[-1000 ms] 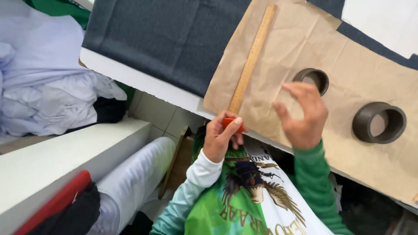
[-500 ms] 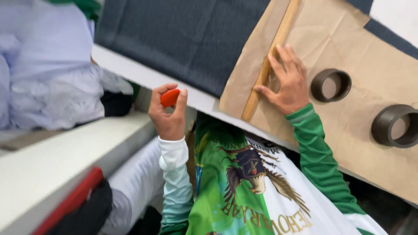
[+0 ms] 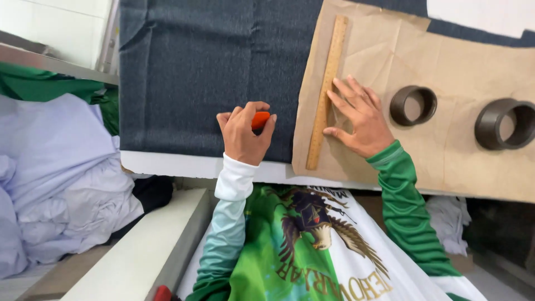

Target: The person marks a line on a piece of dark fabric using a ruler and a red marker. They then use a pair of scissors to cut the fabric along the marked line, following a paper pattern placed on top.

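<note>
Chalk [image 3: 260, 119], a small orange piece, sits pinched between the thumb and fingertips of the left hand [image 3: 243, 135], which is curled narrow around it and rests on the dark grey fabric [image 3: 206, 72] near the front edge of the desk [image 3: 167, 164]. The chalk's tip points to the right, toward the wooden ruler [image 3: 327, 89], which lies just beside that hand with only a short strip of fabric between them.

To the right, the right hand [image 3: 359, 118] lies flat and spread wide, palm down on the brown paper pattern [image 3: 446, 150]; its fingertips press on the lower half of the ruler and pin it along the pattern's left edge. So the right hand touches the ruler, while the left is the one nearer the bare fabric on the ruler's free side.

The ruler's long axis runs from the near edge of the desk away from the person, leaning slightly right at the far end. Its near end sits close to the pattern's front corner.

Farther right on the paper stand two dark rings [image 3: 413, 105], well apart from both hands; the second one [image 3: 504, 123] is nearer the right border. Beyond them the fabric continues under the pattern to the far side.
</note>
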